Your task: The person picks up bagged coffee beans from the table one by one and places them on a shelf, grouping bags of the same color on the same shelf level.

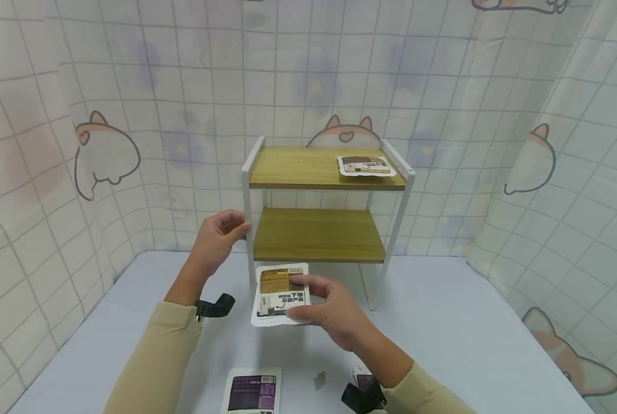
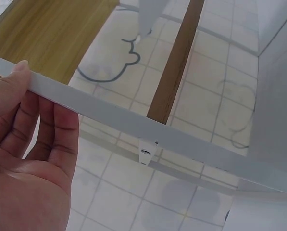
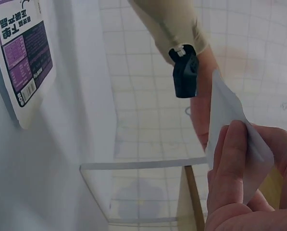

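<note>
My left hand [image 1: 216,240] grips the white left upright of a small two-tier shelf [image 1: 318,236]. In the left wrist view the thumb lies on one side of that upright [image 2: 109,108] and the curled fingers on the other. My right hand [image 1: 334,307] pinches a flat white packet [image 1: 274,302] with a brown and yellow label by its right edge, in front of the lower board. The right wrist view shows the packet's plain white side [image 3: 230,115] between thumb and fingers. A similar packet [image 1: 366,166] lies on the right of the top board.
A packet with a purple label [image 1: 252,394] lies on the white table [image 1: 443,322] near the front. Another purple-labelled item [image 1: 362,376] is partly hidden by my right wrist. A small grey scrap [image 1: 320,380] lies between them. Tiled-pattern curtains surround the table.
</note>
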A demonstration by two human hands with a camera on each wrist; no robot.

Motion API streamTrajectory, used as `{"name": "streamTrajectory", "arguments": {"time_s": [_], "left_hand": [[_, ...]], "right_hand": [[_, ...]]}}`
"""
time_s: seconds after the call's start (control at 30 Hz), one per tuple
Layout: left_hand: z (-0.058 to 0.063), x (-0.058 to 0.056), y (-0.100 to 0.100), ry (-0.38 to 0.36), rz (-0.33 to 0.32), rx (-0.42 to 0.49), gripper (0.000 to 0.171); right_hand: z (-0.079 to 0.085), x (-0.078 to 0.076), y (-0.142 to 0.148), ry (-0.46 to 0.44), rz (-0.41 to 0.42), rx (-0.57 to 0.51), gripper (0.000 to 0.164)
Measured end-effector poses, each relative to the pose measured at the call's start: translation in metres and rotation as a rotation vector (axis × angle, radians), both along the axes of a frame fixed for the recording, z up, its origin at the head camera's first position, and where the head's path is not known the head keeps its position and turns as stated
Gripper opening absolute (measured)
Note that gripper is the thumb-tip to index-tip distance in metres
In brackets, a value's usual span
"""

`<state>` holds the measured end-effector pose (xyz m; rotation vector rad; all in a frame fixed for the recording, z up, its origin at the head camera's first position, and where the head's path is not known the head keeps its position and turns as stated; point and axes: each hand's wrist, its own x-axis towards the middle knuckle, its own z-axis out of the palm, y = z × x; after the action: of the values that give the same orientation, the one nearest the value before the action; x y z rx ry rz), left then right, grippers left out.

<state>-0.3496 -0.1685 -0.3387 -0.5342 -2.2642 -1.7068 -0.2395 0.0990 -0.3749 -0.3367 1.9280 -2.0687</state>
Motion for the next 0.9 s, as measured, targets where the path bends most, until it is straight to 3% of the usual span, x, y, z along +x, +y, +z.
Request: {"name": "streamTrajectory", "arguments": {"time_s": [0.63,0.9], "left_hand": [[0.002,0.002,0.003,0.000,0.003,0.012,0.022],[0.002,0.003,0.003,0.001,0.024,-0.010,0.031]], "right_hand": [[0.036,0.004,0.009,0.002,0.024,-0.051,0.065],[0.052,0.008,0.010,0.021,0.040,-0.065,0.065]]}}
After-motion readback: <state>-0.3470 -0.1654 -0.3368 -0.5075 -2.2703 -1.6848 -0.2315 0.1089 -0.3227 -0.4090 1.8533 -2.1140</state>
